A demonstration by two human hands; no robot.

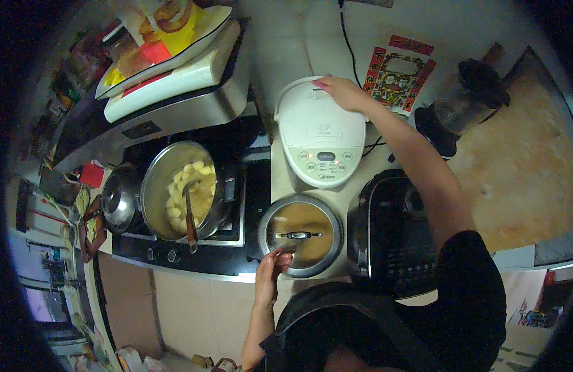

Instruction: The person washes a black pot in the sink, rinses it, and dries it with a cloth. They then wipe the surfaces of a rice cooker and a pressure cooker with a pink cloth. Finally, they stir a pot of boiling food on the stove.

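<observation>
A white Midea electric hot-water dispenser (323, 125) stands against the wall, with small lights lit on its control panel (326, 160). My right hand (340, 90) lies on the back of its lid, fingers by the lid's latch. Whether the fingers grip anything there is hidden. In front of the dispenser sits a round pot with a shiny lid (309, 214) and a dark lid handle (298, 235). Over the pot's front left rim, my left hand (272, 267) is raised with half-bent fingers. Nothing is visible in it, and contact with the lid cannot be made out.
On the gas stove (254, 195) at left, a deep metal pot (151, 190) holds pale chunks in liquid and a wooden-handled ladle (189, 218). A black appliance (393, 232) stands at right, beside a large board (519, 176) and a blender-like appliance (472, 102). A power cord (347, 42) runs down the wall.
</observation>
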